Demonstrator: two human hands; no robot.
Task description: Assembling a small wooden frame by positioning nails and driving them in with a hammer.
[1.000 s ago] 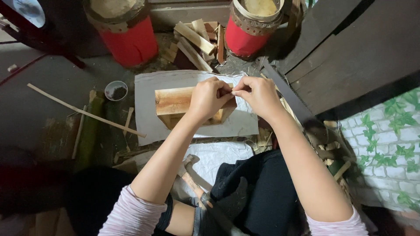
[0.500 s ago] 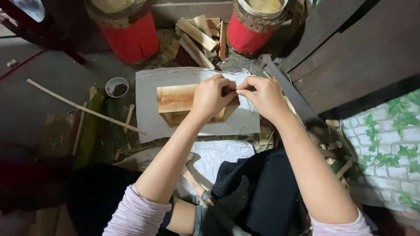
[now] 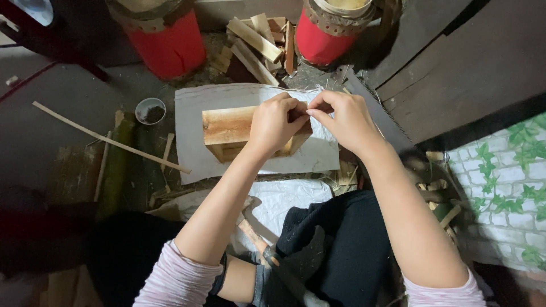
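Both hands meet over a wooden block [image 3: 227,129] that lies on a grey sheet [image 3: 193,113] on the floor. The left hand [image 3: 277,122] is curled shut over the block's right end, fingers bent down on its top edge. The right hand [image 3: 341,116] sits just beside it, thumb and forefinger pinched together at the left hand's fingertips; whatever they nip is too small to make out. Beyond the hands stand two red drums [image 3: 165,40] [image 3: 327,28], the right one showing a pale yellowish filling at its mouth, the left one's contents cut off by the frame. Between the drums lies a heap of split wood [image 3: 256,42]. Left of the hands, off the sheet, a small round cup [image 3: 150,110] holds something dark. A thin stick [image 3: 108,138] lies slanted near it.
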